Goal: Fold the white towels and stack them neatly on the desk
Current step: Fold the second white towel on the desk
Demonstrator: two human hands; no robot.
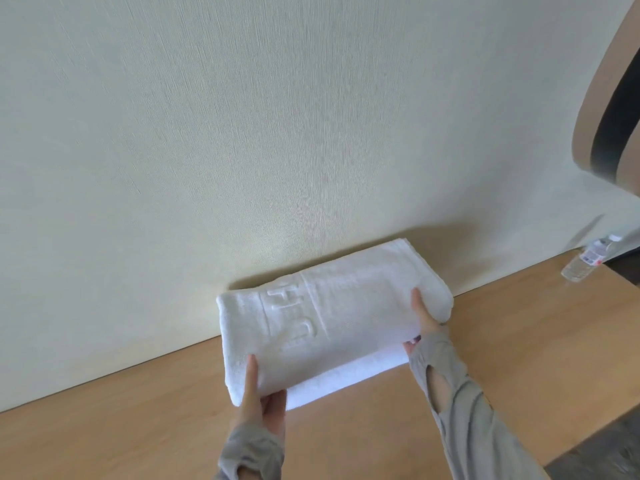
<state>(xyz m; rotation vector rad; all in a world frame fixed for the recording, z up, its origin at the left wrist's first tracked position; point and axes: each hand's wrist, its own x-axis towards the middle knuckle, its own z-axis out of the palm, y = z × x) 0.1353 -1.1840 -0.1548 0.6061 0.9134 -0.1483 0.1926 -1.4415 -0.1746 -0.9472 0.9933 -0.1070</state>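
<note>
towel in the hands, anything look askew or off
Slightly: the folded white towel has a lower layer poking out past the top one along its near edge, so the edges are not flush. Nothing else stands out.

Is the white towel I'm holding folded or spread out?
Folded: the white towel is a thick compact rectangle with layers showing along its near edge, its ends gripped by the left hand and right hand.

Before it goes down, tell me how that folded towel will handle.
Probably floppy: the folded towel is gripped at both ends by the left hand and right hand. Its plush pile likely resists slipping. Flat folds shouldn't roll.
</note>
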